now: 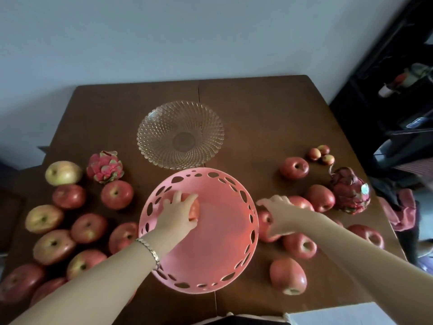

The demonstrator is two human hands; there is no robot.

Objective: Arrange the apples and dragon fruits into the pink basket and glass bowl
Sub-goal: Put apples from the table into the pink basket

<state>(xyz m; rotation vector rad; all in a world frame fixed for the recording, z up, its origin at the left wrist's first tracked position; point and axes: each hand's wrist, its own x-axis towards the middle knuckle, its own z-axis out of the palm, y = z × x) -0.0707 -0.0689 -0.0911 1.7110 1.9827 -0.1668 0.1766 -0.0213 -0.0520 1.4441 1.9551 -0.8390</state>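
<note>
Left hand [179, 213] sets an apple [194, 208] in the basket [225, 233] at frame centre; right hand [280, 213] closes on another apple [266, 227] beside it, to lift next.

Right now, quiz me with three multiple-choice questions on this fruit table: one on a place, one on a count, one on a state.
1. Where is the glass bowl?
A. beyond the pink basket
B. left of the green-yellow apple
C. in the basket

2. How many dragon fruits?
A. one
B. two
C. four

3. What does the left hand do?
A. rests empty
B. grips an apple in the basket
C. lifts the bowl

Answers: 1 A, it lies farther up the table. 2 B, one left, one right. 3 B, fingers wrap the apple.
</note>
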